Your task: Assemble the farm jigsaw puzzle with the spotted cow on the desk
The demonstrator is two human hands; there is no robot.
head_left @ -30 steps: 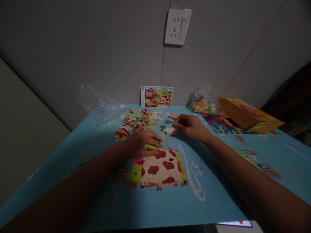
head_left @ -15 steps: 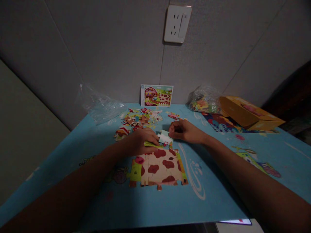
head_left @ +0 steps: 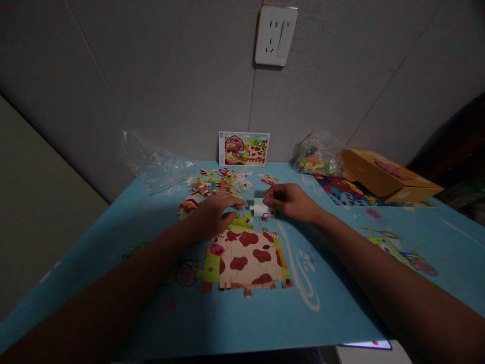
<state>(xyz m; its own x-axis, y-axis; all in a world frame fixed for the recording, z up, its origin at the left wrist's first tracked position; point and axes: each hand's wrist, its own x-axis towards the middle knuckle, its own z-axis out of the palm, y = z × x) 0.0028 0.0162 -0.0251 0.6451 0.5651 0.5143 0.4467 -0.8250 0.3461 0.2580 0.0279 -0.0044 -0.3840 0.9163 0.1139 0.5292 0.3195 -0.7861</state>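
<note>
A blue table point(head_left: 235, 323) carries a part-built puzzle point(head_left: 248, 260), heaped pieces point(head_left: 215, 186), a picture card point(head_left: 245, 149), a limp plastic bag point(head_left: 162, 174), a filled bag point(head_left: 318, 159) and a sheet point(head_left: 337, 192) under a yellow box point(head_left: 390, 177)

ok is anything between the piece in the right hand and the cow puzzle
Nothing visible: the piece is just beyond the cow puzzle's far edge, and the left hand is off to the left.

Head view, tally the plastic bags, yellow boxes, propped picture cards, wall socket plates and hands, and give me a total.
Plastic bags: 2 (left-side bag, bag beside the box)
Yellow box: 1
Propped picture card: 1
Wall socket plate: 1
Hands: 2 (left hand, right hand)
Total: 7
</note>
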